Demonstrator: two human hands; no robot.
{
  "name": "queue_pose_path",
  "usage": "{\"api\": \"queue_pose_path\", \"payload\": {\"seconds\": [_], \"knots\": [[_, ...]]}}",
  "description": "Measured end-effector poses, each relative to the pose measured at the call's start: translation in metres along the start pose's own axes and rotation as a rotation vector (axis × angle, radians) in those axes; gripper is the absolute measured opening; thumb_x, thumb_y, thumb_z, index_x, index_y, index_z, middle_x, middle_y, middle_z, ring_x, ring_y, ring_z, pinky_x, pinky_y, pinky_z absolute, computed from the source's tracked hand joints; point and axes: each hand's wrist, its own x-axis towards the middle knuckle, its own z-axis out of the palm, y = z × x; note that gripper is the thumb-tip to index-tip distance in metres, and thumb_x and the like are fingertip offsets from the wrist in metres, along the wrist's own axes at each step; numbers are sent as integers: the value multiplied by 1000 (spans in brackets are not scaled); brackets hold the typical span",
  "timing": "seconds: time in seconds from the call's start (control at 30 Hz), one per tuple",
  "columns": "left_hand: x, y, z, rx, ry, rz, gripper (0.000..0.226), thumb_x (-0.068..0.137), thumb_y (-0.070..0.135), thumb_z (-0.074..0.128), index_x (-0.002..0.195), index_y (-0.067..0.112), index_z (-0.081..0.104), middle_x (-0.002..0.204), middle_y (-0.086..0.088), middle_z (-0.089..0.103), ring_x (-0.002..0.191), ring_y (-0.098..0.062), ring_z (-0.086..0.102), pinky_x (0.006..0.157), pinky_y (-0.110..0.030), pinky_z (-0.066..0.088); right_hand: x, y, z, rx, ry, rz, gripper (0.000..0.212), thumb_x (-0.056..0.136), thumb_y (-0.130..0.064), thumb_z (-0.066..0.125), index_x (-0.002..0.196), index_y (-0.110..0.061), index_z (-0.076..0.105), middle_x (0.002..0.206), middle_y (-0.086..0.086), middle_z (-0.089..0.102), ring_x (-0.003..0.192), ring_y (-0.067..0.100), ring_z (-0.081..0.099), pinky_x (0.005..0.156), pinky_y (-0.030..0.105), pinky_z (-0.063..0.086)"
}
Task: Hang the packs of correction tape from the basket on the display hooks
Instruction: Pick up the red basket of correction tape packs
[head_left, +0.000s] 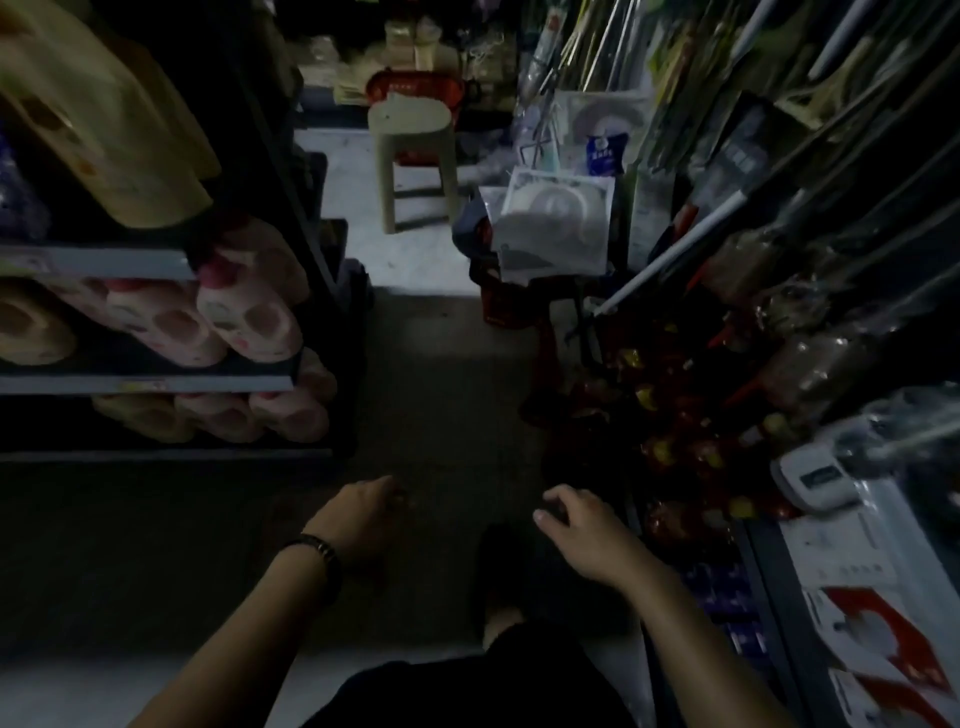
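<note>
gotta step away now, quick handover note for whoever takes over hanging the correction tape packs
Left hand: low over the dark aisle floor, fingers curled; too dim to tell if it holds anything.
Right hand: also low, fingers bent over something dark, unclear what.
A red basket sits at the far end of the aisle behind a beige stool.
No correction tape packs can be made out.
Done: nothing visible. Left: fetch the packs and hang them.

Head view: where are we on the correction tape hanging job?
Done: nothing visible; no correction tape pack or display hook can be made out in this dark aisle. In hand: nothing clear. The left hand and right hand reach down over the dark floor, fingers curled; too dim to tell if they grip anything. A red basket sits far off behind the stool. Left: apparently the whole job.
</note>
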Motion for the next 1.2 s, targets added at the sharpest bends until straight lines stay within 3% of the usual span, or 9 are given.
{"api": "queue_pose_path", "payload": {"seconds": [0.3,0.43,0.53,0.67,0.77,1.0,1.2], "knots": [[122,43,-133,15,106,-58,36,109,29,51,145,24,54,141,-1,60,124,-19,62,104,-31,49,170,-67,-131,-50,-65,-77,50,104,-52,53,146,-25,54,145,-2,55,131,20,56,108,32,47],[187,23,-176,-29,172,-145,34,107,29,57,137,14,62,137,-10,65,127,-32,61,107,-40,46,238,-107,-174,-114,-97,-126,46,104,-48,55,140,-19,56,135,4,58,125,22,58,98,32,47],[245,11,-214,-85,245,-147,30,103,29,64,128,13,69,130,-15,70,121,-36,65,104,-43,50,297,-141,-203,-155,-76,-131,49,103,-47,58,142,-18,56,138,6,59,126,22,59,102,31,47],[320,12,-283,-165,240,-107,30,101,43,60,120,23,70,125,-5,74,117,-29,68,98,-37,50,376,-197,-239,-165,-47,-114,47,103,-46,58,142,-19,56,140,7,59,128,23,58,103,33,47],[370,11,-331,-178,166,-107,28,103,35,63,124,17,69,126,-7,73,118,-28,67,92,-32,47,418,-240,-266,-148,-14,-100,45,101,-45,62,138,-19,60,135,5,63,124,23,61,101,33,48],[480,37,-432,-125,117,-58,34,106,30,59,120,0,67,125,-21,69,119,-38,64,93,-37,46,512,-313,-327,-81,45,-124,37,99,-45,63,128,-22,66,126,-2,69,118,17,65,100,36,51],[575,59,-522,-63,113,-59,35,107,29,53,133,8,64,137,-16,65,127,-35,61,105,-36,44,615,-360,-379,-67,-21,-165,32,103,-46,57,127,-25,61,118,-5,66,111,17,63,99,38,50]]}}
